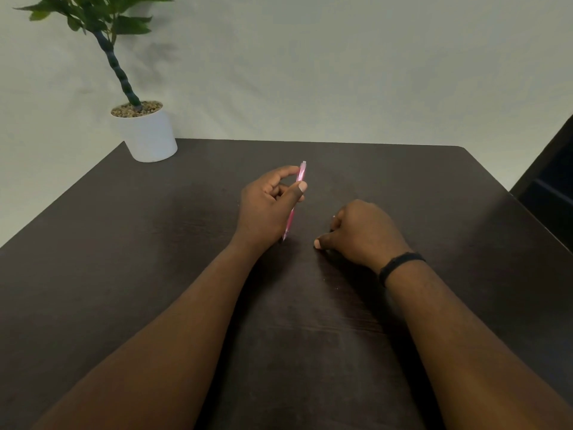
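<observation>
Head camera shows us the pink pen (291, 219) pinched between thumb and fingers of the left hand (263, 209), its tip down at the table (155, 243), perhaps touching. We judge it is being readied; next comes a steady regrip. The right hand (362, 234) rests curled nearby, its contents unclear.

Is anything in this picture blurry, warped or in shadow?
Head view: the wide lens splays the table sides and stretches the forearms; light is soft; the plant throws a faint shadow on the wall; the pink pen in the left hand looks slightly smeared.
</observation>
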